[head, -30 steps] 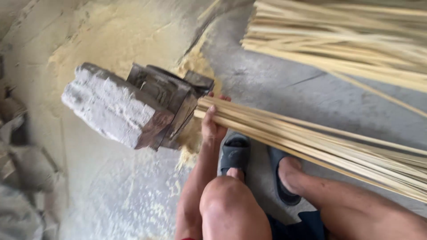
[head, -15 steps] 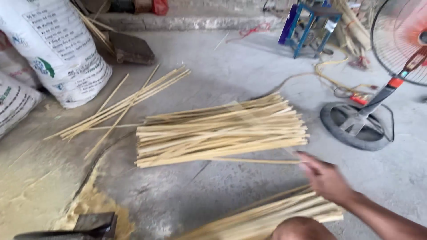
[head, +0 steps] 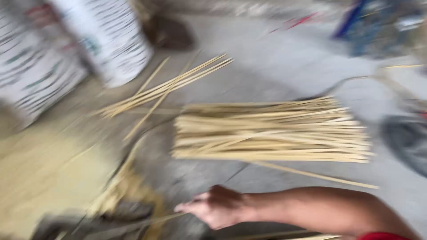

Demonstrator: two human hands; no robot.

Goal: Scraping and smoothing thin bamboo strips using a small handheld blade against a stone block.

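The view is blurred by motion. My right hand (head: 218,206) reaches from the lower right toward the lower left, just above the floor, its fingers curled. A thin pale stick (head: 151,220) runs from the fingers leftward to a dark block (head: 89,222) at the bottom left. A flat pile of pale bamboo sticks (head: 271,133) lies on the floor beyond the hand, with one loose stick (head: 311,174) slanting along its near side. My left hand is out of view.
White woven sacks (head: 106,40) stand at the back left, with a few loose sticks (head: 169,84) scattered beside them. Yellow sawdust (head: 44,169) covers the floor at the left. A fan base (head: 409,138) sits at the right and a blue stool (head: 378,26) at the back right.
The view swung up from the block to the stick pile. My right hand, which was at the pile's right end half a second ago, has swept left and down toward the block.
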